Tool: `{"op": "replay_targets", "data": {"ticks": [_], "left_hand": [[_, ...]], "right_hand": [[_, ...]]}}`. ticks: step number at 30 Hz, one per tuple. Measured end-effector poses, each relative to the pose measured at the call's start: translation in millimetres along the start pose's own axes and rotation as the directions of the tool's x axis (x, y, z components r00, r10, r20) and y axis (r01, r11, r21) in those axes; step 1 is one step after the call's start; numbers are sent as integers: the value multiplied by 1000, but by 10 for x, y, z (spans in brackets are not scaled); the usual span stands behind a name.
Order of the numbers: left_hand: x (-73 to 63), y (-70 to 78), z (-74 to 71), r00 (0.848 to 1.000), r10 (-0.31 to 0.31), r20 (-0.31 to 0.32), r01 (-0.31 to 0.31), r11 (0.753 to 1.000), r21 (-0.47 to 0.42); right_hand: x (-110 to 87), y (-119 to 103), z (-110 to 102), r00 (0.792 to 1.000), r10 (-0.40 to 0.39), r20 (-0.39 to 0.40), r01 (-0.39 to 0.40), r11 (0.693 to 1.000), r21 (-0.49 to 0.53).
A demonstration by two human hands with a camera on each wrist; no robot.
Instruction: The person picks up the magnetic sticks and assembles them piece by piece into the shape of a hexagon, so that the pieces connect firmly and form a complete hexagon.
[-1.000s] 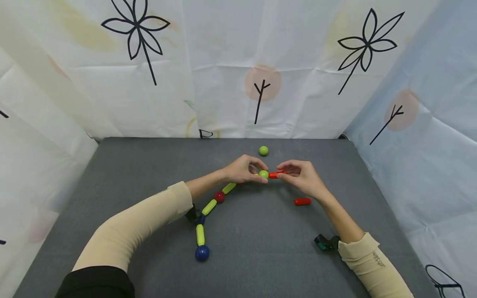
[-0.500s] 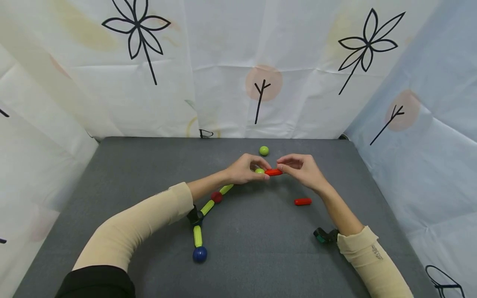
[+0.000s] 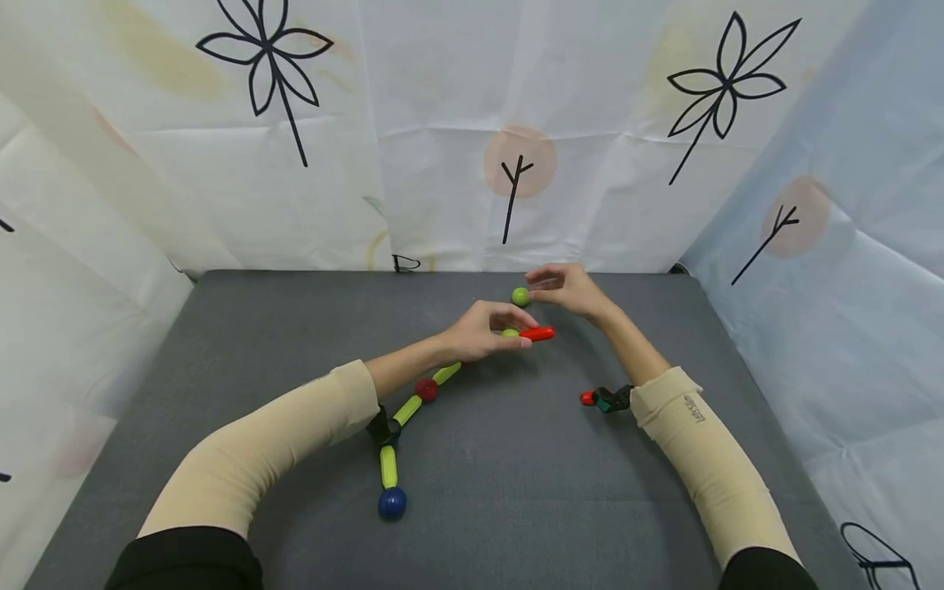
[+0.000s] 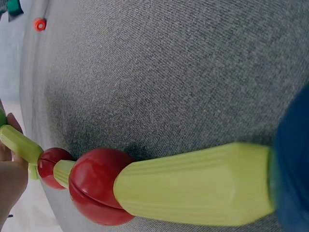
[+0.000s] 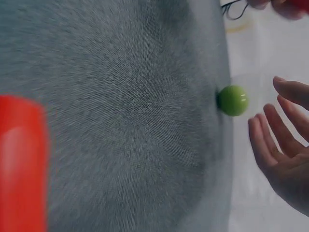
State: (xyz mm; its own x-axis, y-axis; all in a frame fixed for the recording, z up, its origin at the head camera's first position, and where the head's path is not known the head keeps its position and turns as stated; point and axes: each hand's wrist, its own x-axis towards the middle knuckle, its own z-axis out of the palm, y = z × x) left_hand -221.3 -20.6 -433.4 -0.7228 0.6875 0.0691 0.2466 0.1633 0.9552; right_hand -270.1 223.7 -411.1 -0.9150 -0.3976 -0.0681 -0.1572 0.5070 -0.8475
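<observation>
My left hand (image 3: 475,333) pinches a green ball (image 3: 510,333) between thumb and fingers. A red rod (image 3: 537,334) sticks out to the right from that ball. Leftward runs a chain of yellow-green rods and balls, with a red ball (image 3: 426,389) along it and a blue ball (image 3: 392,503) at its near end. The left wrist view shows a rod (image 4: 193,186) between a red ball (image 4: 99,186) and a blue one. My right hand (image 3: 569,290), fingers spread apart, is close to a loose green ball (image 5: 233,100) at the back of the table. A gap shows between them in the right wrist view.
Another red rod (image 3: 587,398) lies on the grey table (image 3: 501,475), partly hidden by the right wrist camera (image 3: 612,400). Patterned white cloth (image 3: 442,197) hangs behind the table and along both sides.
My right hand has left the red rod and moved back and left toward the loose green ball. My left hand keeps the held green ball, which has shifted slightly left and back with the rod.
</observation>
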Motion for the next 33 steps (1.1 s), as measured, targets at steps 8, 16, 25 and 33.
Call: {"op": "replay_targets", "data": {"ticks": [8, 16, 25, 33], "left_hand": [[1, -26, -10, 1000, -17, -17, 17, 999, -31], [-7, -29, -30, 1000, -10, -24, 9, 1000, -25], [-10, -16, -23, 998, -46, -35, 44, 998, -45], [-2, -7, -17, 998, -53, -44, 52, 998, -40]], "right_hand": [[259, 146, 111, 997, 33, 66, -28, 996, -79], [264, 203, 134, 998, 46, 49, -39, 992, -123], [-10, 27, -83, 999, 9, 46, -9, 1000, -18], [-435, -154, -240, 998, -51, 34, 50, 998, 25]]}}
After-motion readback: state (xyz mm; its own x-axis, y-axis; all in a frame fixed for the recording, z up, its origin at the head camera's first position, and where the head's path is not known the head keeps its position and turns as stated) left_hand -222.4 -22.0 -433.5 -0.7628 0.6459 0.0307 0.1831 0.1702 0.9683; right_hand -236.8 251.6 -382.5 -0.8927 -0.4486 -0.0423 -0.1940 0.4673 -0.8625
